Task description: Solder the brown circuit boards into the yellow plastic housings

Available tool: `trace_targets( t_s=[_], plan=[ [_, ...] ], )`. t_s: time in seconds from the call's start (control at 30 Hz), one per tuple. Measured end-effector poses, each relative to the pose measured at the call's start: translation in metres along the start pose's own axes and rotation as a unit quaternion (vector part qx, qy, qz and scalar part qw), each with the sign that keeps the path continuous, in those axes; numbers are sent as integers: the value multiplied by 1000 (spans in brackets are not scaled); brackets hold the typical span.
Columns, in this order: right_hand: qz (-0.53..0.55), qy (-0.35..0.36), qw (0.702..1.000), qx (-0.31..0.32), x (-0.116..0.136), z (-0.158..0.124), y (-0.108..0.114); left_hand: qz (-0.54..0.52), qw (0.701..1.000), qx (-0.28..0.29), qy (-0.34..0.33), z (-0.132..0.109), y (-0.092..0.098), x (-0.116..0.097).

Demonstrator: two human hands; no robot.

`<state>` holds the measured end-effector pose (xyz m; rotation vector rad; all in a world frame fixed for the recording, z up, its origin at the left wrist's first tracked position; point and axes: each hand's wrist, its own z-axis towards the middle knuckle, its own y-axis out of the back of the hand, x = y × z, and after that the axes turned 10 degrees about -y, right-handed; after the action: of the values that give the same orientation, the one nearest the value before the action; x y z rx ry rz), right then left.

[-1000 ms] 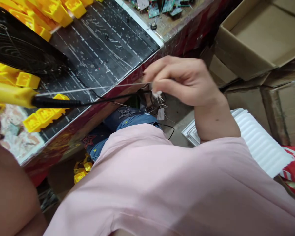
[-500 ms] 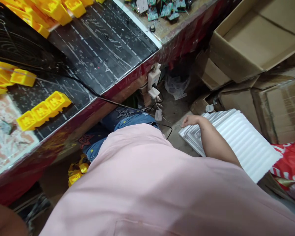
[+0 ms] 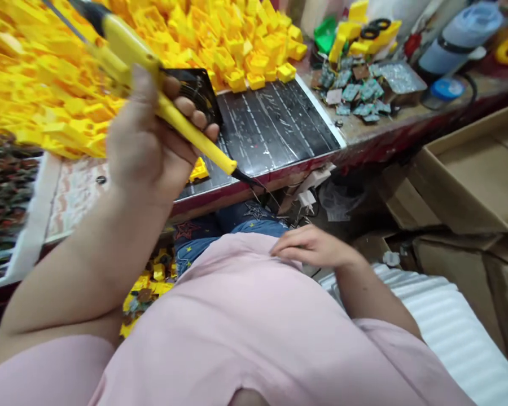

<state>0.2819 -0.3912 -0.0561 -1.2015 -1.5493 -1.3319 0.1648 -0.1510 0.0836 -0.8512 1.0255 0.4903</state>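
Note:
My left hand (image 3: pixel 139 135) is raised over the bench and wrapped round a yellow gun-shaped tool (image 3: pixel 195 135). The tool has a black part at its upper end and a black sleeve with a cord at the foot of its handle; blur hides its exact kind. Behind it spreads a heap of yellow plastic casings (image 3: pixel 220 42). My right hand (image 3: pixel 313 246) rests against the front of the pink shirt (image 3: pixel 245 293), fingers loosely stretched, holding nothing visible. Partly hidden behind the left wrist lies a small row of yellow casings (image 3: pixel 199 170) on the black mat (image 3: pixel 275 129).
Small green circuit boards (image 3: pixel 362 93) lie at the back right beside a blue-lidded jar (image 3: pixel 446 90). Open cardboard boxes (image 3: pixel 461 186) stand on the right, with white foam sheets (image 3: pixel 440 316) below. A white power socket (image 3: pixel 317 177) hangs under the bench edge.
My left hand has come up into view with the yellow tool in it. The right hand has moved from beside the foam sheets to the shirt front. The view has shifted left and up.

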Motion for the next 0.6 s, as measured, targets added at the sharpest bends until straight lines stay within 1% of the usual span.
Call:
trace_targets(
  t_s=[0.03,0.07,0.13,0.17,0.23,0.27,0.33,0.43,0.47,0.53,0.6],
  plan=[
    [15,35,999,6,12,23,-15,-40,999,1,7,-1,1,2],
    [29,61,998,-8,20,47,-30,-69,997,-3,18,-2,1,6],
    [53,95,992,-69,28,92,-53,-72,996,-30,38,-3,1,13],
    [65,110,986,-110,30,112,-60,-59,996,-45,39,-4,2,16],
    [82,140,972,-172,33,144,-65,-24,997,-64,26,-6,6,22],
    [87,165,961,-204,36,156,-64,-9,997,-68,21,-7,10,24],
    [89,237,926,-280,43,176,-59,-8,998,-61,21,-11,18,29],
    [89,345,860,-365,52,198,-47,-72,997,-35,15,-18,30,38],
    [77,365,848,-377,53,204,-42,-90,996,-22,5,-21,33,41],
    [2,383,831,-402,53,212,-31,-102,995,7,4,-24,35,47],
    [-52,382,843,-375,52,217,-20,-91,995,34,25,-26,34,50]
  ],
)
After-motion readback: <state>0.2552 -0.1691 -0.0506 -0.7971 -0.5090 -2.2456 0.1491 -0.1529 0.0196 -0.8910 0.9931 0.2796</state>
